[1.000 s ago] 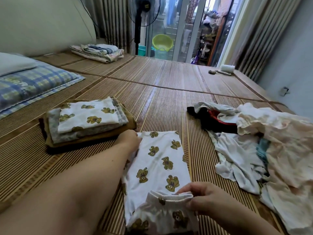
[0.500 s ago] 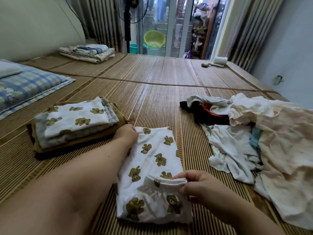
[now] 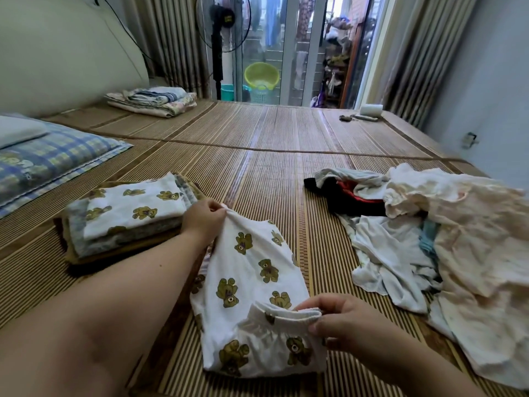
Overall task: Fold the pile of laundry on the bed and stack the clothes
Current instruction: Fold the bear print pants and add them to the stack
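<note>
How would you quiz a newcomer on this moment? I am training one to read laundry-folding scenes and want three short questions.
1. True or false: the left hand pinches the far end of the white bear-print cloth garment.
2. Multiple choice: the right hand grips: A that garment's near end; B a blue checked pillow; C nothing.
3. Fill in: the neat stack of folded clothes lies on the garment's ___ side, the crumpled unfolded heap on the other.

Key: 1 true; 2 A; 3 left.
</note>
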Motion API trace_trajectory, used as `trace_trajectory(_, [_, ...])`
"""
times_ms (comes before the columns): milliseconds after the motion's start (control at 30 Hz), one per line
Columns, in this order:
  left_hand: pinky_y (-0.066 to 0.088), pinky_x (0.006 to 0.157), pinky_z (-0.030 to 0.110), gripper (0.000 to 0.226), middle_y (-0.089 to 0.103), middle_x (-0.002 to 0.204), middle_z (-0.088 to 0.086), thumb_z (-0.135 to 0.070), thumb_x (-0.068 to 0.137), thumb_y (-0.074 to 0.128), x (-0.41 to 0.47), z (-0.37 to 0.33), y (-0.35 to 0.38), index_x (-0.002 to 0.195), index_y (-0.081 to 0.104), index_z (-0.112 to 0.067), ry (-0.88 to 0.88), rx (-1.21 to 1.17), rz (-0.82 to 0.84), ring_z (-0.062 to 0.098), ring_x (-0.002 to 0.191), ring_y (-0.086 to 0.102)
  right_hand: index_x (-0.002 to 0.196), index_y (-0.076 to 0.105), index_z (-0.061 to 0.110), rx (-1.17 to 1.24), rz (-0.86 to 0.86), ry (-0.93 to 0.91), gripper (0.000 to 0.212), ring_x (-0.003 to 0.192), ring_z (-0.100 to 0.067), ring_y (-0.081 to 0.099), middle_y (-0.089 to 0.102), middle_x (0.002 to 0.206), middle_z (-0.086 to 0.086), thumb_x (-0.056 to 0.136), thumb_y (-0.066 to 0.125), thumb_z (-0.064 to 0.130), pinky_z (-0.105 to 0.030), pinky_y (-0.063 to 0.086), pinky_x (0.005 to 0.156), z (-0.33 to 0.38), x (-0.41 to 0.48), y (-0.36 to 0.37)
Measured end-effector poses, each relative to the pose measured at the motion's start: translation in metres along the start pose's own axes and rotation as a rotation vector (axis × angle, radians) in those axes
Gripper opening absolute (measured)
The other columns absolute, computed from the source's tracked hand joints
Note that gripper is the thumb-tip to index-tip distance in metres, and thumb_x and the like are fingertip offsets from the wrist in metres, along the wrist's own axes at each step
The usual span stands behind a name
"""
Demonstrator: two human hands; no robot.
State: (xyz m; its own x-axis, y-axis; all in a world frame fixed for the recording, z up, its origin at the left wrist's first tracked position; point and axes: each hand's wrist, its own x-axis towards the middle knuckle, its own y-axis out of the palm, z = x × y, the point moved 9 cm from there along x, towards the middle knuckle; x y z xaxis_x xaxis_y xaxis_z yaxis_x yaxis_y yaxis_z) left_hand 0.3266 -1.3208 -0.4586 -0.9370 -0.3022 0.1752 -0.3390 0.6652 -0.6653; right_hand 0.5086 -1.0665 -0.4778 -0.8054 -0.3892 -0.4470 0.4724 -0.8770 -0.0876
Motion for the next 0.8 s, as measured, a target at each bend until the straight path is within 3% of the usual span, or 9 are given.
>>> trace_trajectory(167, [0.042,0.071,0.029,0.019,0.066,0.101,0.009,-0.018,0.096,0.051,0.007,0.015,-0.007,0.106,0.066,-0.010,-0.004,0.254,0.039,0.022,0.086,0.056,0.083,0.076,0.017,-0.008,0.000,0.002,0.026,0.087,-0.021,0.062,0.070,0.092,-0.006,0.084,0.059,-0.002,-0.039,0.053,0.087,-0.001,0.000,-0.004])
trace_trajectory(267, [0.044,0.063,0.031,0.017,0.066,0.093,0.008,-0.017,0.098,0.045,0.000,0.023,-0.001,0.088,0.058,-0.017,0.057,0.467,0.070,0.020,0.073,0.054,0.083,0.076,0.016,0.014,0.009,-0.014,0.026,0.084,-0.020,0.063,0.069,0.093,-0.007,0.084,0.057,-0.002,-0.032,0.055,0.078,-0.001,0.000,-0.005])
trace_trajectory(333, [0.045,0.066,0.034,0.016,0.064,0.099,0.008,-0.019,0.098,0.042,-0.005,0.029,0.004,0.091,0.057,-0.019,0.096,0.601,0.141,0.023,0.078,0.056,0.083,0.076,0.015,0.035,0.000,-0.019,0.027,0.082,-0.020,0.064,0.069,0.091,-0.007,0.084,0.057,-0.004,-0.029,0.055,0.073,-0.001,-0.002,-0.008])
trace_trajectory(433, [0.049,0.081,0.038,0.026,0.054,0.120,0.008,-0.028,0.093,0.053,-0.013,0.040,0.002,0.118,0.058,-0.023,0.066,0.581,0.198,0.028,0.101,0.057,0.084,0.076,0.013,0.065,-0.015,-0.040,0.027,0.078,-0.018,0.065,0.070,0.087,-0.006,0.083,0.056,-0.005,-0.029,0.054,0.070,0.002,-0.005,-0.010])
trace_trajectory(533, [0.052,0.086,0.037,0.034,0.059,0.121,0.007,-0.032,0.088,0.063,-0.028,0.020,-0.005,0.120,0.064,-0.021,0.152,0.424,0.218,0.023,0.100,0.060,0.087,0.076,0.011,0.093,-0.064,-0.108,0.020,0.084,-0.021,0.063,0.070,0.091,-0.008,0.081,0.060,0.001,-0.030,0.054,0.072,0.014,-0.009,-0.013])
trace_trajectory(600, [0.051,0.088,0.033,0.033,0.065,0.119,0.005,-0.035,0.089,0.065,-0.052,-0.002,-0.006,0.118,0.065,-0.020,0.146,0.151,0.397,0.018,0.102,0.061,0.090,0.075,0.010,0.115,-0.120,-0.188,0.024,0.084,-0.022,0.062,0.069,0.092,-0.009,0.083,0.056,-0.002,-0.028,0.053,0.068,0.030,-0.014,-0.016])
trace_trajectory(667, [0.043,0.099,0.039,0.045,0.064,0.123,0.002,-0.052,0.085,0.064,-0.093,-0.026,-0.005,0.120,0.062,-0.024,0.000,-0.199,0.760,0.018,0.115,0.057,0.090,0.074,0.010,0.172,-0.181,-0.273,0.028,0.084,-0.023,0.062,0.069,0.094,-0.011,0.085,0.051,-0.005,-0.030,0.052,0.068,0.049,-0.021,-0.017])
trace_trajectory(733, [0.036,0.103,0.043,0.053,0.062,0.127,-0.001,-0.059,0.080,0.058,-0.133,-0.053,-0.015,0.123,0.059,-0.029,-0.014,-0.282,1.055,0.020,0.122,0.054,0.087,0.075,0.012,0.222,-0.243,-0.356,0.032,0.085,-0.025,0.063,0.070,0.096,-0.016,0.086,0.049,-0.006,-0.034,0.051,0.068,0.069,-0.029,-0.015])
trace_trajectory(800, [0.040,0.101,0.043,0.051,0.061,0.129,0.002,-0.046,0.081,0.059,-0.151,-0.081,-0.032,0.128,0.056,-0.026,0.087,-0.217,1.166,0.024,0.122,0.055,0.087,0.075,0.012,0.235,-0.309,-0.432,0.032,0.080,-0.024,0.065,0.071,0.093,-0.016,0.087,0.048,-0.006,-0.032,0.052,0.062,0.091,-0.038,-0.014])
